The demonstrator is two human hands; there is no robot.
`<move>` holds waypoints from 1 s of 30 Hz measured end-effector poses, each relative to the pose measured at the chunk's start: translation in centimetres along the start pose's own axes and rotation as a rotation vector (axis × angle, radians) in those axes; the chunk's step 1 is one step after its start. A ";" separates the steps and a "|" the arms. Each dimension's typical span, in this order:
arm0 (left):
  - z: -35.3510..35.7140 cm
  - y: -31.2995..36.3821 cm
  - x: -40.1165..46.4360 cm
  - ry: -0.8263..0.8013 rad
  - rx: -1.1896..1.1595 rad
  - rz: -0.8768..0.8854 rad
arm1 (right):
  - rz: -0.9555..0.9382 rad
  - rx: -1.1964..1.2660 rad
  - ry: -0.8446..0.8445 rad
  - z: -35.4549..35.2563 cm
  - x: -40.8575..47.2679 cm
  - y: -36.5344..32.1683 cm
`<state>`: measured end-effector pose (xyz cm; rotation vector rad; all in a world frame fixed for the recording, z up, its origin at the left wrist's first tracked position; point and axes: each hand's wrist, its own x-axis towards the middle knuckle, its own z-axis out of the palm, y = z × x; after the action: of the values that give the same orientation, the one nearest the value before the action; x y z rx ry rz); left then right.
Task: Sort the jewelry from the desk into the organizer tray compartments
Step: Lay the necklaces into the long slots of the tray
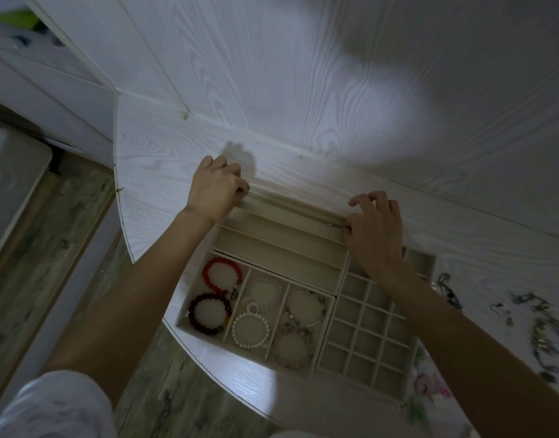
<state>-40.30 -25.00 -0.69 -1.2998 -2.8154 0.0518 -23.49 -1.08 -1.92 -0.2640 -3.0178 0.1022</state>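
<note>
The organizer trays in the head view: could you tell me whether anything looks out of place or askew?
Nothing looks askew. The trays sit flush together, the bracelets lie inside their compartments, and both hands, left and right, stretch a chain along the far slot. Unsorted jewelry remains on the desk.

A thin pale chain lies stretched straight along the farthest long slot of the beige organizer tray, toward twelve o'clock. Beaded bracelets fill three compartments at seven o'clock. Loose jewelry lies scattered at three o'clock.
</note>
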 end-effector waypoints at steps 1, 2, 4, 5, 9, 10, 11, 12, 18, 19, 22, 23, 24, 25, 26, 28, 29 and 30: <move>0.0 0.0 0.0 0.005 -0.010 -0.014 | 0.014 -0.002 -0.010 0.0 0.0 0.0; 0.1 0.0 -0.1 0.010 -0.020 -0.028 | 0.025 -0.005 -0.019 0.0 -0.1 -0.1; 0.2 0.1 -0.2 0.012 -0.036 -0.048 | 0.028 -0.003 -0.022 0.0 -0.3 -0.2; 0.2 0.2 -0.2 0.012 -0.040 -0.058 | 0.029 0.004 -0.016 0.0 -0.4 -0.2; 0.3 0.3 -0.7 0.037 -0.055 -0.086 | 0.037 0.020 0.005 -0.1 -0.6 -0.2; 0.4 0.3 -0.8 0.055 -0.056 -0.087 | 0.034 0.033 0.020 -0.4 -0.6 -0.3; 0.4 0.3 -1.0 0.080 -0.059 -0.085 | 0.032 0.052 0.040 -0.7 -0.6 -0.3; 0.4 0.4 -1.1 0.113 -0.064 -0.079 | 0.028 0.073 0.062 -1.0 -0.7 -0.4; -2.3 3.9 -3.3 0.378 -0.149 -0.111 | -0.147 0.249 0.254 -2.9 -3.0 0.9; -2.9 5.5 -3.9 0.420 -0.172 -0.106 | -0.160 0.264 0.233 -3.2 -4.0 1.2; -4.3 11.9 -5.7 0.526 -0.299 -0.031 | -0.143 0.285 0.192 -4.5 -8.5 2.7; -4.7 14.4 -6.2 0.533 -0.348 -0.008 | -0.122 0.287 0.174 -5.0 -10.3 3.4; -5.0 17.2 -6.8 0.525 -0.401 0.010 | -0.087 0.282 0.152 -5.6 -12.4 4.3; -5.2 20.0 -7.2 0.497 -0.465 0.016 | -0.043 0.273 0.132 -6.2 -14.4 5.5; -5.2 22.6 -7.7 0.453 -0.529 0.018 | 0.002 0.267 0.117 -6.6 -16.3 6.5; -4.8 27.5 -8.3 0.325 -0.623 0.031 | 0.103 0.250 0.092 -7.4 -20.0 8.7; -4.6 30.2 -8.5 0.248 -0.647 0.042 | 0.160 0.235 0.080 -7.8 -22.0 10.1; -4.2 32.2 -8.6 0.182 -0.658 0.054 | 0.217 0.226 0.068 -7.9 -23.7 11.2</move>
<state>-10.08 -10.59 1.78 -1.3718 -2.7242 -1.0093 2.48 6.23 2.58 -0.5587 -2.8658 0.4392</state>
